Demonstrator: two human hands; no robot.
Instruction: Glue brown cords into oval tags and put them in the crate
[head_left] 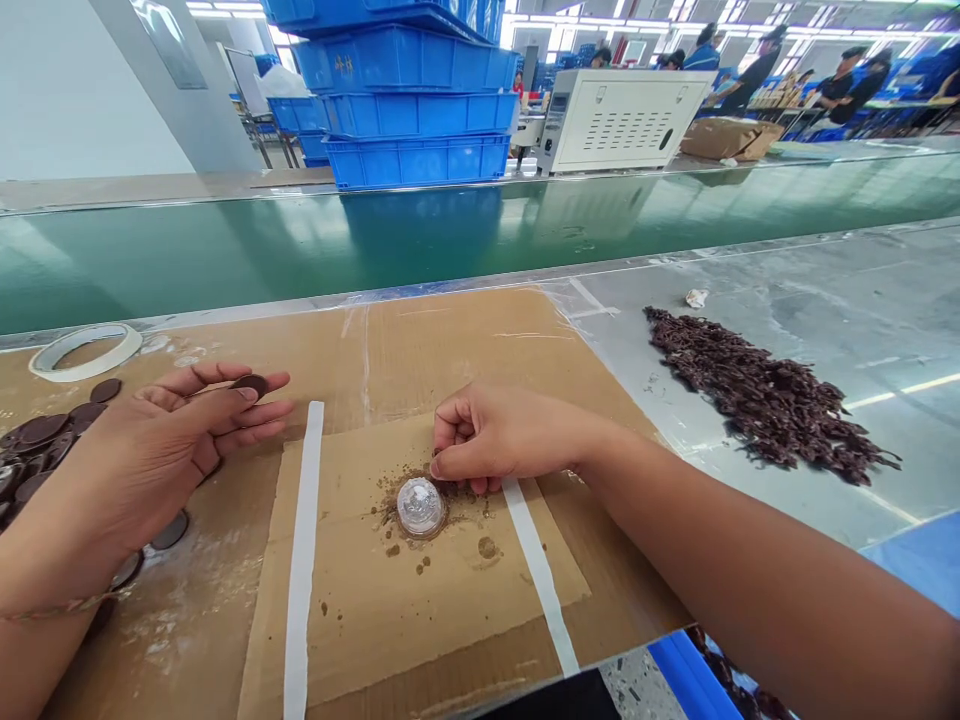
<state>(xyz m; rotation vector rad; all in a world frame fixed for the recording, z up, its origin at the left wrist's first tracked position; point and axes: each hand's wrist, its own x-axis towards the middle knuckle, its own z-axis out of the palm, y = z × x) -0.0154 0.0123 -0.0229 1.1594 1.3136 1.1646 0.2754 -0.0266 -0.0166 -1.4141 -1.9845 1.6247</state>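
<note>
The camera on the person's head looks forward and down, close to the left hand (161, 435) and right hand (506, 430).

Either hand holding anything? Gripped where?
Left hand: a dark brown disc, pinched near its edge. Right hand: can't tell; its curled fingers hide any hold.

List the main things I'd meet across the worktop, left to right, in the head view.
Tape roll → dark disc in the left hand → left white strip → shiny round piece → right hand → dark heap.
</note>
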